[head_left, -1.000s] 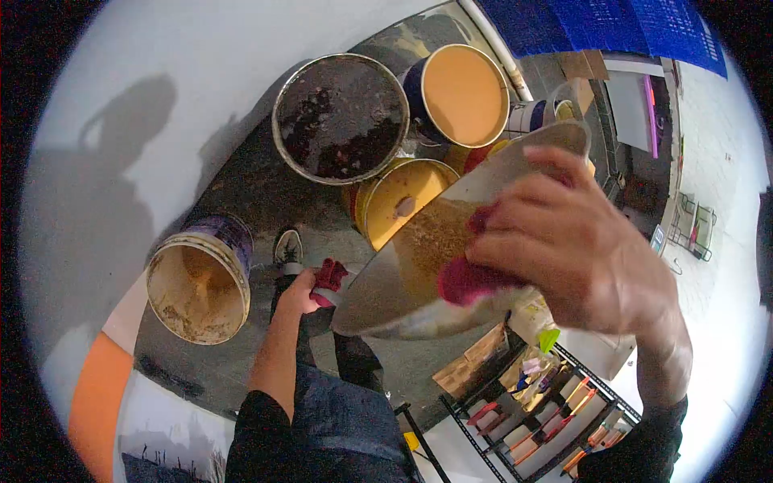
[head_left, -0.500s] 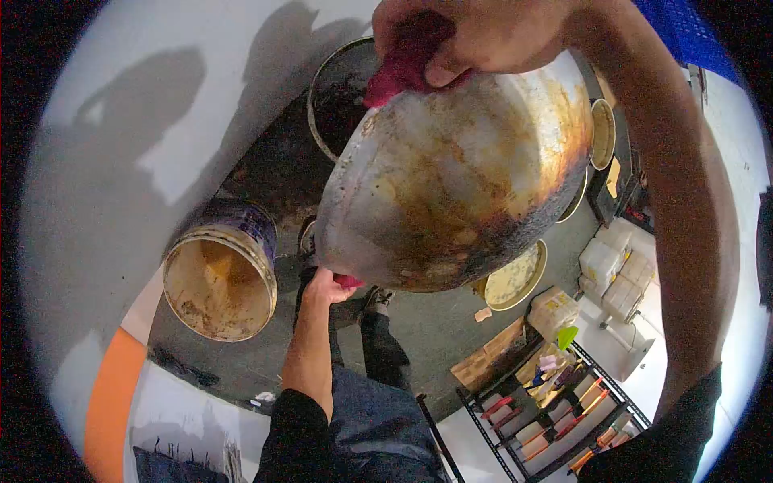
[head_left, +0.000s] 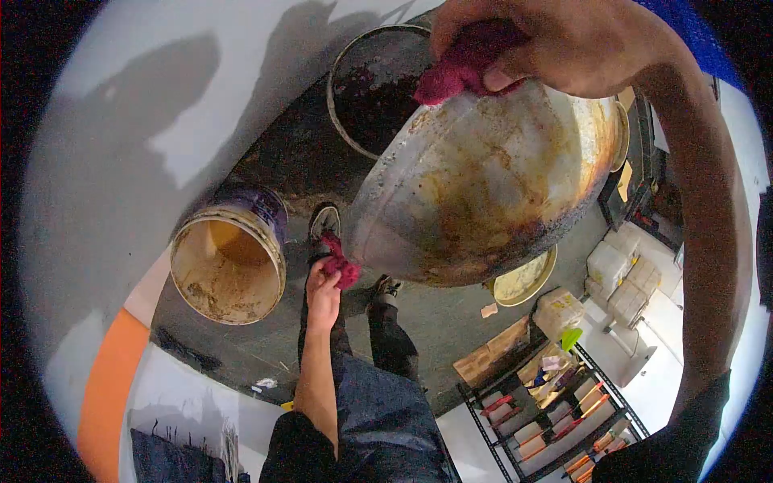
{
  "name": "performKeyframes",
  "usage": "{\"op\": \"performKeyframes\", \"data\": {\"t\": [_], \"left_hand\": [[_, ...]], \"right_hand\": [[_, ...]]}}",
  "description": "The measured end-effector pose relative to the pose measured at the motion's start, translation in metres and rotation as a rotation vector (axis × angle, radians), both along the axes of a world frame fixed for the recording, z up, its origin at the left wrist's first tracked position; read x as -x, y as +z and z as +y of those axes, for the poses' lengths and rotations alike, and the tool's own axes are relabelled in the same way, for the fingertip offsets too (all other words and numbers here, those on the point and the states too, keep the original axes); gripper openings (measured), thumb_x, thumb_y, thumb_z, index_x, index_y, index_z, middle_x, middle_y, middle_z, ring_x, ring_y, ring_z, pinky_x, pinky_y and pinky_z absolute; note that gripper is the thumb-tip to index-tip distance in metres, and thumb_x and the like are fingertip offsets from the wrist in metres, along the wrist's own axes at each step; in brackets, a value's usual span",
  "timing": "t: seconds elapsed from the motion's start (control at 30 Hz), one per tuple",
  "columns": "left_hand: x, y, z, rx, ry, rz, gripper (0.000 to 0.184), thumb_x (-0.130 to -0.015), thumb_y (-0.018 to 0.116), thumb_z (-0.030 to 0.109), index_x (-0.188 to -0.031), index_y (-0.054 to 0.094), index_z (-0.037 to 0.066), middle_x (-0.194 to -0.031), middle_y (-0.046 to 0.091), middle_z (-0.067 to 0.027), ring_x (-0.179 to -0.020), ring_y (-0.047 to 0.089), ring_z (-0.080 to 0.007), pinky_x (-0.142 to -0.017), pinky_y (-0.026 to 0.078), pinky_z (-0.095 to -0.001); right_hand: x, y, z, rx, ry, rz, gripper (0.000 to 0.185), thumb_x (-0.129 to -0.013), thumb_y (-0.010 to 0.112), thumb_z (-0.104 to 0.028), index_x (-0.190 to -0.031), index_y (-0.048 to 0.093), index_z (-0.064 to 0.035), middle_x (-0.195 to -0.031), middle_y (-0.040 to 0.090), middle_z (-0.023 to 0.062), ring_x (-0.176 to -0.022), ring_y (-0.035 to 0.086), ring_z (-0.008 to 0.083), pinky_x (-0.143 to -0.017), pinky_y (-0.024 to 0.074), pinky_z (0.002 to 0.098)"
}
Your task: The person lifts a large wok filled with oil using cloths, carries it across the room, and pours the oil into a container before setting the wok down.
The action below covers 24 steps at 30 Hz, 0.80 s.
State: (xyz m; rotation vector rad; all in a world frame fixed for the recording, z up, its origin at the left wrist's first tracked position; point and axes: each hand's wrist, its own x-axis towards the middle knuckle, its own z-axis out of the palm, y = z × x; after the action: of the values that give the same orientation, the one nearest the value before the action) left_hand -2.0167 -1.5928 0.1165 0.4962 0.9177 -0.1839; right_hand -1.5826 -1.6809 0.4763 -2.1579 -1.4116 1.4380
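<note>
A large metal pan (head_left: pixel 483 185) hangs tilted in front of me, its stained and scorched underside facing me. My right hand (head_left: pixel 555 48) grips its upper rim through a dark red cloth (head_left: pixel 463 68). Near the lower left rim, my left hand (head_left: pixel 324 294) is closed on another red cloth (head_left: pixel 342 270); whether that cloth touches the rim is unclear. Behind the pan's upper left edge shows a wide drum (head_left: pixel 342 121) with dark contents. The inside of the pan is hidden from view.
A dirty bucket (head_left: pixel 229 270) tips towards me at the left, beside the wall. A round yellowish container (head_left: pixel 523 278) stands below the pan. A black rack (head_left: pixel 547 414) with tools is at the lower right, near white jugs (head_left: pixel 612 266). My shoes are on the floor.
The pan was turned over from showing its inside to showing its underside, then shifted slightly right. My right hand moved up with it; my left hand's cloth now shows beside the rim.
</note>
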Motion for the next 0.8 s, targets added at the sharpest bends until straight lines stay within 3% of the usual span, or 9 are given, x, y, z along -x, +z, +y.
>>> {"op": "performKeyframes", "data": {"t": [0.07,0.1,0.2,0.23,0.43,0.53,0.67,0.8], "left_hand": [[-0.001,0.019,0.003,-0.078,-0.178,-0.108,0.034,-0.079,0.062,-0.002,-0.111,0.05,0.004,-0.117,0.054,-0.0071,-0.109,0.052,-0.0186,-0.098,0.039,-0.034],[-0.009,0.027,0.01,-0.447,-0.659,-0.12,0.037,-0.081,0.062,0.0,-0.114,0.045,0.002,-0.115,0.053,-0.0101,-0.11,0.05,-0.0189,-0.098,0.037,-0.0336],[-0.018,0.029,-0.017,-0.873,-0.71,-0.132,0.047,-0.082,0.064,0.001,-0.12,0.037,0.001,-0.113,0.051,-0.0135,-0.107,0.051,-0.0212,-0.095,0.039,-0.0342],[-0.032,0.045,-0.02,-1.092,-0.772,-0.169,0.061,-0.079,0.07,0.002,-0.126,0.03,0.001,-0.111,0.05,-0.0164,-0.104,0.053,-0.0238,-0.093,0.041,-0.0346],[-0.011,-0.008,-0.051,-0.743,-0.336,0.017,0.059,-0.075,0.074,0.001,-0.122,0.039,0.0,-0.114,0.053,-0.0158,-0.102,0.056,-0.0234,-0.085,0.047,-0.034],[-0.022,0.008,-0.039,-0.965,-0.637,0.007,0.05,-0.074,0.074,0.0,-0.115,0.046,0.0,-0.104,0.06,-0.0135,-0.095,0.06,-0.0226,-0.08,0.049,-0.0338],[-0.027,-0.015,-0.033,-0.937,-0.748,0.043,0.04,-0.073,0.071,-0.001,-0.107,0.049,0.001,-0.092,0.064,-0.0138,-0.085,0.063,-0.0228,-0.076,0.048,-0.0341],[-0.048,0.01,-0.032,-1.054,-0.825,0.079,0.037,-0.071,0.069,-0.001,-0.102,0.049,0.002,-0.088,0.065,-0.0146,-0.083,0.064,-0.0247,-0.072,0.048,-0.0347]], "right_hand": [[0.01,0.004,0.0,-0.004,-0.036,-0.042,0.03,-0.074,0.06,0.005,-0.104,0.061,0.0059,-0.092,0.065,0.0176,-0.083,0.061,0.0225,-0.074,0.0478,0.0356],[0.012,0.004,-0.001,0.003,-0.051,-0.039,0.03,-0.074,0.06,0.005,-0.105,0.061,0.006,-0.093,0.066,0.0179,-0.084,0.062,0.0227,-0.075,0.0482,0.0355],[0.002,0.002,-0.003,0.047,-0.059,0.06,0.03,-0.077,0.06,0.005,-0.107,0.061,0.006,-0.095,0.066,0.0181,-0.086,0.062,0.023,-0.078,0.0487,0.0354],[0.004,0.002,-0.003,0.042,-0.052,0.058,0.029,-0.078,0.059,0.004,-0.107,0.06,0.006,-0.096,0.066,0.0179,-0.086,0.062,0.023,-0.078,0.0487,0.0355],[0.002,0.003,-0.005,0.059,-0.139,0.143,0.028,-0.08,0.058,0.004,-0.108,0.061,0.0045,-0.097,0.066,0.0168,-0.089,0.063,0.0228,-0.081,0.0492,0.0355],[-0.001,0.009,0.002,0.149,-0.153,0.185,0.028,-0.08,0.059,0.003,-0.108,0.061,0.0031,-0.098,0.066,0.0164,-0.09,0.063,0.023,-0.081,0.0493,0.0357],[-0.006,-0.016,-0.009,0.073,-0.112,0.075,0.027,-0.079,0.06,0.001,-0.106,0.062,0.0027,-0.096,0.066,0.0162,-0.089,0.063,0.024,-0.08,0.0491,0.0363],[-0.001,-0.003,0.002,0.138,-0.063,-0.075,0.026,-0.078,0.061,-0.002,-0.104,0.063,0.0029,-0.094,0.067,0.016,-0.087,0.062,0.0255,-0.078,0.0485,0.0374]]}}
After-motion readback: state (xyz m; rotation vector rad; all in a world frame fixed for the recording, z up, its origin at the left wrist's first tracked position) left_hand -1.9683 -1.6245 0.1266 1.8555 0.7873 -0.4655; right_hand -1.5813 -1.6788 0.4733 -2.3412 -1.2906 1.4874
